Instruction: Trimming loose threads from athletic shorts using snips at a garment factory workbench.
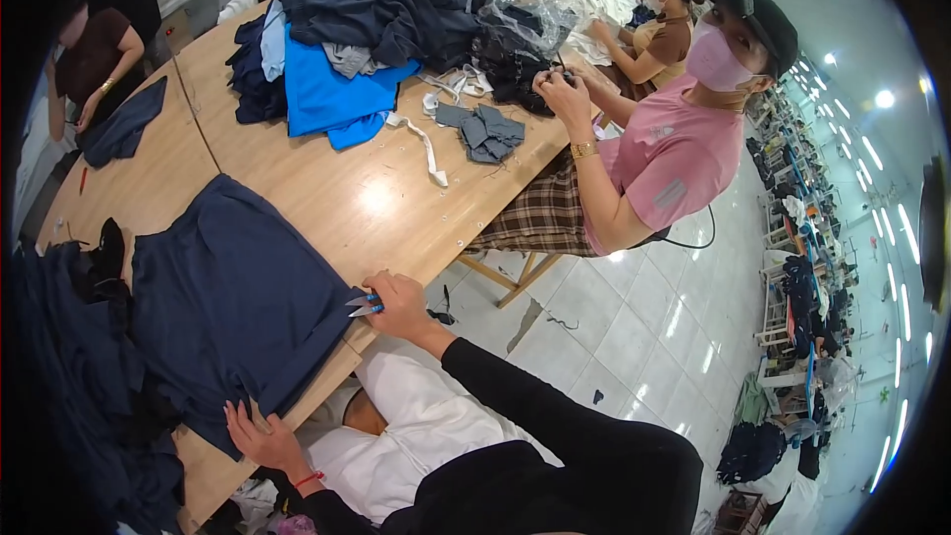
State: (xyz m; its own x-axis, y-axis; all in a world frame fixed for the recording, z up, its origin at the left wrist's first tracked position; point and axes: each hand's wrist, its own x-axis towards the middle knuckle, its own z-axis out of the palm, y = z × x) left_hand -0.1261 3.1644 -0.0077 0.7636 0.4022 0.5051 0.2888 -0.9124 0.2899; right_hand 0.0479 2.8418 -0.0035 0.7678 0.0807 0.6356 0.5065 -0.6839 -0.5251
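Note:
Navy blue shorts lie spread on the wooden table in front of me. My right hand is closed round small thread snips with blue handles. Their pointed metal blades are apart and lie beside the right edge of the shorts. Down at the near edge of the garment, my left hand rests with its fingers spread, the fingertips touching the cloth by a leg opening. A red bracelet circles that wrist.
Dark garments are heaped at the left edge. Across the wooden table lie a large navy pile, bright blue cloth, grey pieces and white strips. A masked co-worker sits at the right; others work farther off.

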